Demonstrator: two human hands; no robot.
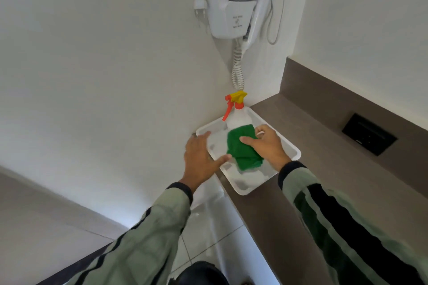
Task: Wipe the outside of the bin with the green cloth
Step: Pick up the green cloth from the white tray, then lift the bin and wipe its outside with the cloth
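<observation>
A folded green cloth (243, 148) lies in a white tray (290, 146) at the corner of a brown counter. My right hand (266, 146) is on the cloth, with the thumb pressed on top and the fingers curled round its right edge. My left hand (201, 157) hovers at the tray's left rim with its fingers spread and its thumb touching the rim, holding nothing. A dark rounded object (201, 272) sits at the bottom edge of the view; I cannot tell whether it is the bin.
A white spray bottle with a red and yellow trigger head (235, 104) stands at the tray's far end, and white cloths (250, 177) lie under the green one. A wall-mounted hair dryer (240, 0) hangs above. The counter (324, 157) has a black socket panel (369, 134). Tiled floor (208, 238) lies below.
</observation>
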